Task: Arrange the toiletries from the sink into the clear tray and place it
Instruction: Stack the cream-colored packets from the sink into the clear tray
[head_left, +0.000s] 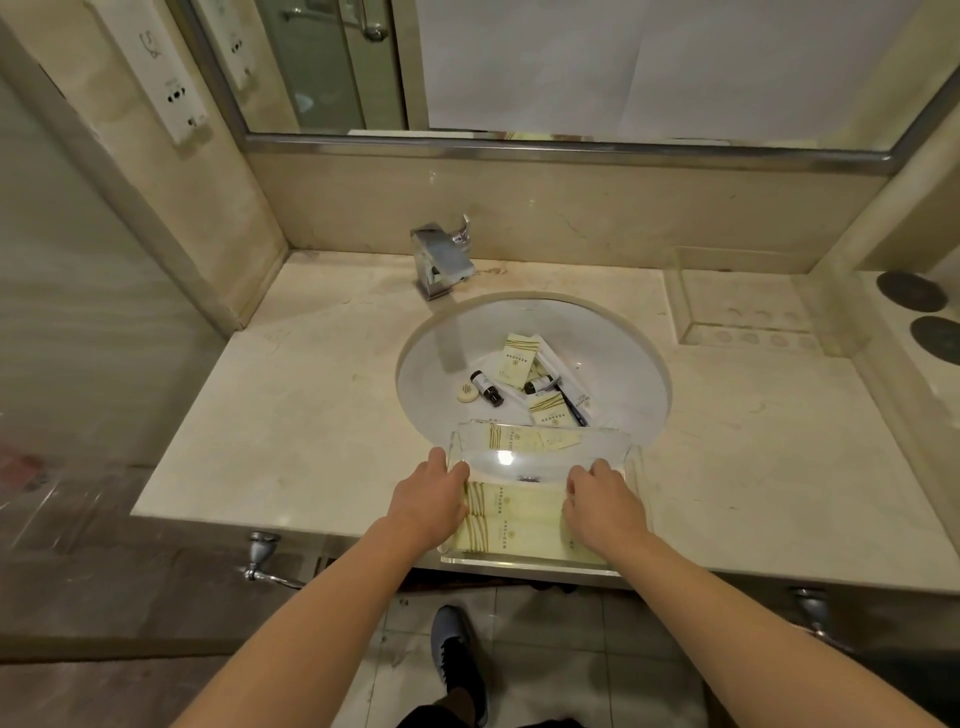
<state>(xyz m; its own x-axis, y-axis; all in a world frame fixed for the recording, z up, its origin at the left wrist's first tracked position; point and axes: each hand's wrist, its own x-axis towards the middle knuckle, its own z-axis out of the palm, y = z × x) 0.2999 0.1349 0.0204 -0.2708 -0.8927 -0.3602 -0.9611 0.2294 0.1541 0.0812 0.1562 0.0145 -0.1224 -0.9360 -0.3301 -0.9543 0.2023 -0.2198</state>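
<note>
A clear tray (540, 564) sits on the counter's front edge, overhanging the near rim of the white sink (613, 338). Three cream packets lie in the tray; two (514, 519) are side by side at the front and one (535, 439) is at the back. My left hand (428, 501) and my right hand (602, 506) rest on the ends of the front packets, fingers curled down. In the sink lie two small dark bottles (487, 387), a round soap (466, 392), cream packets (517, 356) and a long white sachet (563, 371).
A chrome faucet (441, 260) stands behind the sink on the marble counter (311, 374). A second clear tray (748, 306) sits at the back right, beside two dark round coasters (911, 293). A mirror spans the wall above. Towel hooks hang below the counter edge.
</note>
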